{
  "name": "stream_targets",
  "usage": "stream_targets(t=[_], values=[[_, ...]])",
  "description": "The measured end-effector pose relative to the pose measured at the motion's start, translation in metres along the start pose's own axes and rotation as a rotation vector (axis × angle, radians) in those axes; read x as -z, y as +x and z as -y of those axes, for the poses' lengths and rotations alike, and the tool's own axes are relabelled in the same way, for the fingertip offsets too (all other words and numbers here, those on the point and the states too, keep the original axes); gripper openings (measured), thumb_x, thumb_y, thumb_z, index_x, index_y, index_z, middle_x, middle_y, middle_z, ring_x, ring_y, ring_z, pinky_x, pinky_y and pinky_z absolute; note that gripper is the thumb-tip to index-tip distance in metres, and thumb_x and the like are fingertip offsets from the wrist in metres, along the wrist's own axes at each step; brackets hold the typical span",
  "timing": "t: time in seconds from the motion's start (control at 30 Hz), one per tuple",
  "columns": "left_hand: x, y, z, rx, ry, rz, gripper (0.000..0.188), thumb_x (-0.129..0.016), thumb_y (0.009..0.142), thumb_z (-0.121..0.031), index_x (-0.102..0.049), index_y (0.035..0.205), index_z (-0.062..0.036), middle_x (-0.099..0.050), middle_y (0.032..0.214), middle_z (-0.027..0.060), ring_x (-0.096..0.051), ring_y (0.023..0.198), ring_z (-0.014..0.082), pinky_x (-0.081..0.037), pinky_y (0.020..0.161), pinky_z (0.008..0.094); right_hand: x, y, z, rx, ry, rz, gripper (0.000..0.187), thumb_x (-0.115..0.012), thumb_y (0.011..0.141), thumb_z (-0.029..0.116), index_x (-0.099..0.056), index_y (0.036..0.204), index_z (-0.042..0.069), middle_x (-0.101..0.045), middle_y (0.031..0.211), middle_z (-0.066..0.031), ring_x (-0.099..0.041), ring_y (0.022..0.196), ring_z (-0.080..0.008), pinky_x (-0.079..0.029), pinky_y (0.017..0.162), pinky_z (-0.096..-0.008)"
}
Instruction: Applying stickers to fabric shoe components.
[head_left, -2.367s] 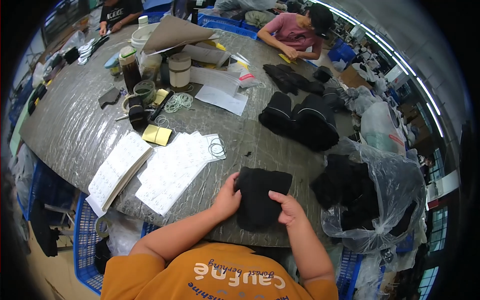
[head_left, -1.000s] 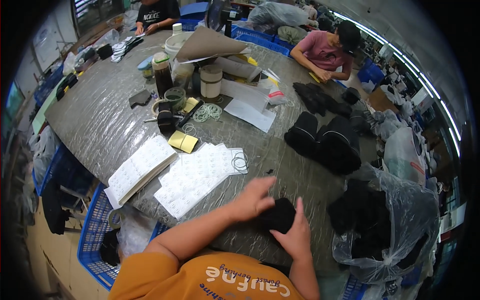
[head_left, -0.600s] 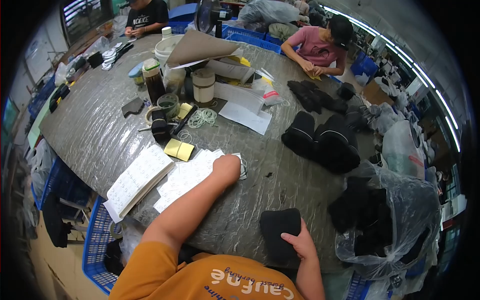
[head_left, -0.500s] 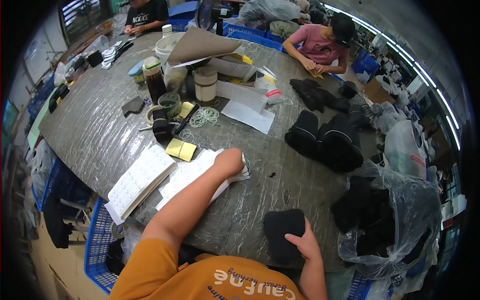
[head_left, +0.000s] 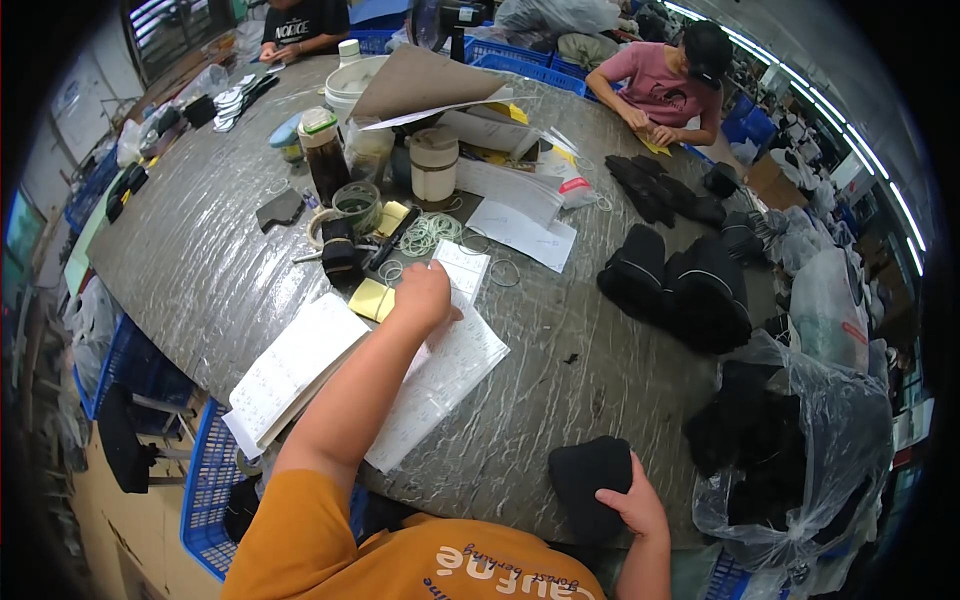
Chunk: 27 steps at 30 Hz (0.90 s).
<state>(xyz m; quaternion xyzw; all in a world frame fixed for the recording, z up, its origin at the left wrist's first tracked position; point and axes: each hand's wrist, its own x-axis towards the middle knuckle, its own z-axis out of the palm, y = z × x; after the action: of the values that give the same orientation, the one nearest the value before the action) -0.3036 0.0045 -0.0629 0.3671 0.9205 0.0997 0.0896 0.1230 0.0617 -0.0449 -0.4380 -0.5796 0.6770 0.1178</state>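
At five o'clock I have the right grip [head_left: 640, 502] grasping a black cloth piece [head_left: 586, 488], thumb across its face, close to the near edge of the counter [head_left: 540, 400]. I hold the left grip [head_left: 423, 296] over white sheets [head_left: 440, 375] at nine o'clock; its fingertips are hidden, so I cannot tell whether they pinch paper. At eight, a thick paper pad [head_left: 300, 370] reaches the counter's edge. My open room runs from the sheets to black bundles [head_left: 675, 290] at three and a clear plastic bag [head_left: 845, 400] at four.
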Motion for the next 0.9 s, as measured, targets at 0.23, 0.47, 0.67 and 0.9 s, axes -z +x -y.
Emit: stream_targets(t=[0.23,0.47,0.67,0.9], values=[[0.013,0.021,-0.002,0.088,-0.032,0.252,0.075,-0.09,0.056,-0.036,-0.06,0.112,0.0046,-0.058,0.119,0.0244,-0.059,0.108,0.0381,-0.051,0.09,0.0408,0.0,-0.001,0.002,0.021,-0.087,0.007,0.093,-0.082,0.067,0.007,-0.03,0.144,-0.001,-0.051,0.131,-0.0153,-0.05,0.12,-0.023,-0.04,0.103,-0.0342],[0.003,0.051,0.002,0.061,0.068,0.248,0.075,-0.091,0.051,-0.036,-0.065,0.109,0.0039,-0.065,0.111,0.0216,-0.065,0.102,0.0297,-0.052,0.087,0.0381,0.006,0.0,0.001,0.023,-0.243,-0.043,0.093,-0.083,0.067,0.011,-0.032,0.144,0.0,-0.052,0.132,-0.0184,-0.051,0.12,-0.0248,-0.041,0.101,-0.0354],[0.042,0.047,-0.006,0.238,-0.287,0.373,0.061,-0.084,0.064,-0.022,-0.061,0.112,0.0101,-0.066,0.1,0.0251,-0.067,0.093,0.0292,-0.055,0.077,0.0373,0.006,0.005,-0.001,0.046,-0.232,0.023,0.092,-0.082,0.07,0.018,-0.031,0.144,0.002,-0.048,0.135,-0.0221,-0.049,0.124,-0.0294,-0.04,0.104,-0.0377],[0.041,0.003,0.036,0.201,-0.983,0.435,0.052,-0.068,0.08,0.001,-0.048,0.126,0.0138,-0.062,0.111,0.0227,-0.065,0.096,0.0261,-0.054,0.084,0.0348,0.016,-0.01,0.007,0.196,-0.51,-0.046,0.1,-0.083,0.068,0.021,-0.024,0.147,0.004,-0.036,0.142,-0.0245,-0.04,0.131,-0.0349,-0.035,0.107,-0.0421]])
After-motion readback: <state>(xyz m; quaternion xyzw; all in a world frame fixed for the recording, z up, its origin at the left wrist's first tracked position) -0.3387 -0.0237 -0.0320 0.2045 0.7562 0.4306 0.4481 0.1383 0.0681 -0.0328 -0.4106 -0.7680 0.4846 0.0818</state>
